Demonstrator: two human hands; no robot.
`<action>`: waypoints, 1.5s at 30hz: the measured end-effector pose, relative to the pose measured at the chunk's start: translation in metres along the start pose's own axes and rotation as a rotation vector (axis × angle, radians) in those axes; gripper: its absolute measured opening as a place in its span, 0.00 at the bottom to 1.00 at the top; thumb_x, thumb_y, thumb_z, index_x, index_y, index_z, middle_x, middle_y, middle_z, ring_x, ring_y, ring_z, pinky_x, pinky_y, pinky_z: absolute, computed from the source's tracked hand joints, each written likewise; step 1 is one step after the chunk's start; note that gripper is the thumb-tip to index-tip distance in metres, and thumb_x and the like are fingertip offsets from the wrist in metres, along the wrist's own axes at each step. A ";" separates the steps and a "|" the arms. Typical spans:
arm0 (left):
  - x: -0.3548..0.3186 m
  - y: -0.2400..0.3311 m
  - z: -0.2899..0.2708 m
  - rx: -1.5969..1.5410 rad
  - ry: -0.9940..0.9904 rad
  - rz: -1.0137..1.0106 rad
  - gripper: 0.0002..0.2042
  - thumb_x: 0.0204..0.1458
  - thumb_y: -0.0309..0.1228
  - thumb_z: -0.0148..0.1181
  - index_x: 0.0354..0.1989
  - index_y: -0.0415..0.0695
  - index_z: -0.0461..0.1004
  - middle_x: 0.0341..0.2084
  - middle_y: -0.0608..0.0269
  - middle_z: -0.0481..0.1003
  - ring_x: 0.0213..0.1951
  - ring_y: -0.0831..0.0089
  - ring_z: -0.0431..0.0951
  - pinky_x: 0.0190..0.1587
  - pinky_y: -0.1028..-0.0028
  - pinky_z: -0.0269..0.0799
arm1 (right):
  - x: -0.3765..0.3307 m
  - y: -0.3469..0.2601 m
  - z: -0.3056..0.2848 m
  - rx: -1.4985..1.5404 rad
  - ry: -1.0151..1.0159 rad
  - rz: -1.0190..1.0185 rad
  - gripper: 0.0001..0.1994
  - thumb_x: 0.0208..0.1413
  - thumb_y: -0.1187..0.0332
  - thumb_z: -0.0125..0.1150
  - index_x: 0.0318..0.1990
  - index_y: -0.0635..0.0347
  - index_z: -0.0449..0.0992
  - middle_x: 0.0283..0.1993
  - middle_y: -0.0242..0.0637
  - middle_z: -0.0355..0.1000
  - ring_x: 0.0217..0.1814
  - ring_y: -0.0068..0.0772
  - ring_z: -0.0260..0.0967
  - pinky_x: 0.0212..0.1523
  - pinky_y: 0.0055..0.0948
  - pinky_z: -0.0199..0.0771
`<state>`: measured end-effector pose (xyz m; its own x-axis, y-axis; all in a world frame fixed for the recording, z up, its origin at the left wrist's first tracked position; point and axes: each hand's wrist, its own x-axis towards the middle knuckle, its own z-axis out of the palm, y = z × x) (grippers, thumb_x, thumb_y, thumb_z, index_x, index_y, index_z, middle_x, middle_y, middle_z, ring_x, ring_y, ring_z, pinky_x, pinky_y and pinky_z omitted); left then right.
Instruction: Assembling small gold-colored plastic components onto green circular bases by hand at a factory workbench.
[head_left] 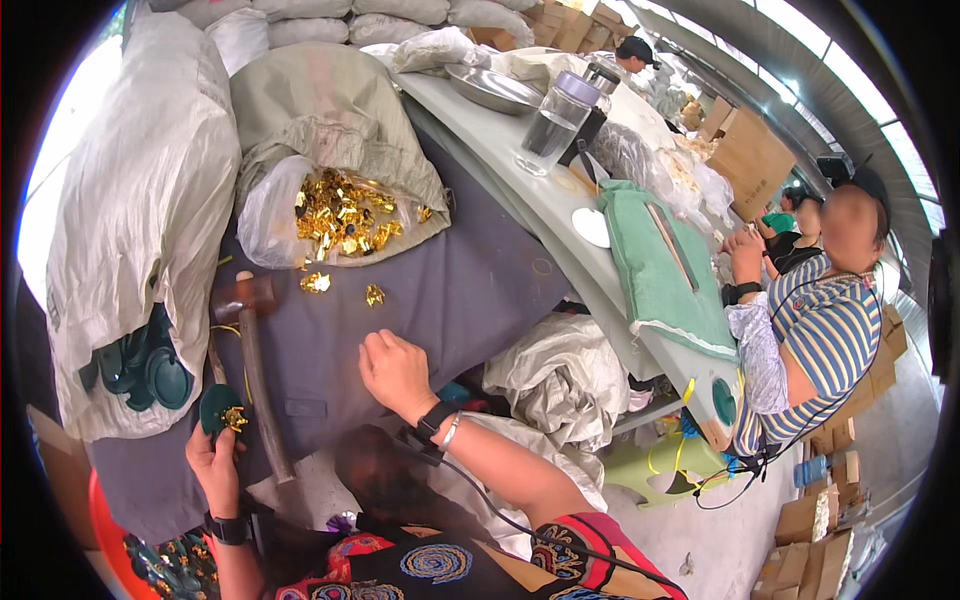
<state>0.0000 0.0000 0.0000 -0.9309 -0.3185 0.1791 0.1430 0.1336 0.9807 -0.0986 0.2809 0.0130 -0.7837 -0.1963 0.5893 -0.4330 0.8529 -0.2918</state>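
A green cloth (pixel 648 285) lies on a grey worktop (pixel 490 137). Beyond the cloth stand 1 clear bottle (pixel 553 125) and 1 dark bottle (pixel 592 126), and farther from it a metal bowl (pixel 495 90). Right of the cloth is 1 person (pixel 830 315) in a striped top; below the cloth's level stands a light-green stool (pixel 637 466).

Red round plastic tub (pixel 106 530), lower left: cut off. Shape of shiny gold bits (pixel 233 418) on dark-green disc (pixel 212 402), left: too small to tell.
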 end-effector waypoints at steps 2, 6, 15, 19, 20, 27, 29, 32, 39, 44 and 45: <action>-0.002 0.006 -0.001 -0.007 -0.008 -0.017 0.11 0.51 0.23 0.51 0.43 0.37 0.73 0.24 0.70 0.73 0.19 0.85 0.69 0.21 0.84 0.61 | -0.001 -0.002 -0.003 0.032 0.057 -0.014 0.08 0.49 0.70 0.57 0.24 0.59 0.65 0.23 0.38 0.65 0.26 0.42 0.68 0.25 0.38 0.69; 0.008 0.010 0.005 -0.120 -0.016 -0.041 0.09 0.51 0.23 0.51 0.39 0.36 0.73 0.24 0.69 0.72 0.18 0.83 0.69 0.19 0.83 0.61 | 0.002 0.003 0.002 -0.008 0.027 -0.009 0.07 0.50 0.69 0.56 0.25 0.58 0.65 0.24 0.39 0.65 0.27 0.41 0.69 0.28 0.37 0.71; -0.029 0.124 0.006 -0.541 -0.137 0.033 0.13 0.48 0.23 0.52 0.42 0.35 0.72 0.32 0.59 0.77 0.26 0.76 0.76 0.24 0.78 0.74 | 0.008 -0.002 -0.003 0.600 -0.173 0.257 0.08 0.49 0.65 0.59 0.30 0.60 0.75 0.25 0.39 0.73 0.26 0.36 0.72 0.29 0.33 0.70; -0.038 0.175 0.030 -0.591 -0.387 0.099 0.14 0.47 0.22 0.52 0.43 0.35 0.72 0.29 0.57 0.77 0.23 0.75 0.77 0.24 0.80 0.73 | 0.012 -0.087 -0.045 1.177 -0.554 0.311 0.06 0.53 0.69 0.58 0.32 0.62 0.75 0.22 0.25 0.70 0.25 0.15 0.66 0.27 0.21 0.69; -0.039 0.189 0.041 -0.551 -0.472 0.172 0.13 0.46 0.20 0.52 0.42 0.34 0.73 0.28 0.57 0.78 0.21 0.76 0.76 0.23 0.81 0.71 | 0.006 -0.099 -0.048 1.283 -0.503 0.092 0.06 0.53 0.69 0.59 0.36 0.61 0.74 0.28 0.26 0.72 0.29 0.18 0.68 0.31 0.22 0.71; -0.065 0.243 0.100 -0.541 -0.860 0.519 0.12 0.47 0.18 0.57 0.43 0.34 0.73 0.31 0.61 0.75 0.29 0.80 0.74 0.34 0.80 0.68 | -0.002 -0.170 -0.005 1.492 -1.202 -0.062 0.09 0.57 0.69 0.56 0.44 0.60 0.70 0.35 0.30 0.71 0.35 0.19 0.67 0.36 0.14 0.66; -0.073 0.243 0.112 -0.589 -0.891 0.580 0.12 0.48 0.19 0.57 0.42 0.35 0.73 0.30 0.60 0.74 0.27 0.77 0.74 0.31 0.79 0.67 | -0.002 -0.170 -0.005 1.457 -1.145 -0.078 0.09 0.57 0.69 0.56 0.44 0.60 0.70 0.35 0.30 0.71 0.36 0.19 0.67 0.36 0.15 0.66; -0.084 0.248 0.114 -0.593 -0.930 0.467 0.12 0.48 0.20 0.57 0.42 0.35 0.73 0.28 0.60 0.74 0.25 0.76 0.73 0.29 0.78 0.66 | -0.002 -0.163 -0.010 1.411 -1.044 -0.086 0.10 0.57 0.69 0.56 0.45 0.60 0.70 0.35 0.30 0.71 0.36 0.19 0.67 0.36 0.16 0.67; -0.083 0.234 0.116 -0.586 -0.838 0.560 0.11 0.47 0.19 0.57 0.41 0.35 0.73 0.26 0.61 0.72 0.24 0.77 0.70 0.27 0.78 0.64 | -0.003 -0.143 -0.021 1.303 -0.810 -0.094 0.11 0.56 0.69 0.57 0.45 0.59 0.70 0.36 0.30 0.71 0.37 0.19 0.67 0.37 0.18 0.67; -0.080 0.229 0.111 -0.532 -0.822 0.541 0.10 0.46 0.18 0.57 0.39 0.36 0.73 0.24 0.62 0.71 0.24 0.75 0.69 0.28 0.77 0.64 | -0.003 -0.126 -0.032 1.227 -0.659 -0.103 0.12 0.56 0.69 0.58 0.46 0.59 0.70 0.36 0.30 0.71 0.38 0.19 0.66 0.38 0.19 0.68; -0.081 0.229 0.111 -0.533 -0.821 0.540 0.10 0.46 0.18 0.57 0.39 0.36 0.73 0.24 0.62 0.71 0.24 0.75 0.69 0.28 0.77 0.64 | -0.003 -0.123 -0.034 1.212 -0.631 -0.106 0.12 0.56 0.69 0.58 0.46 0.59 0.70 0.36 0.30 0.71 0.38 0.19 0.66 0.38 0.19 0.68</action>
<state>0.0707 0.1602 0.2013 -0.6150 0.4022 0.6782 0.5381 -0.4147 0.7338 -0.0278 0.1937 0.0730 -0.6492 -0.6968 0.3050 -0.3621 -0.0695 -0.9296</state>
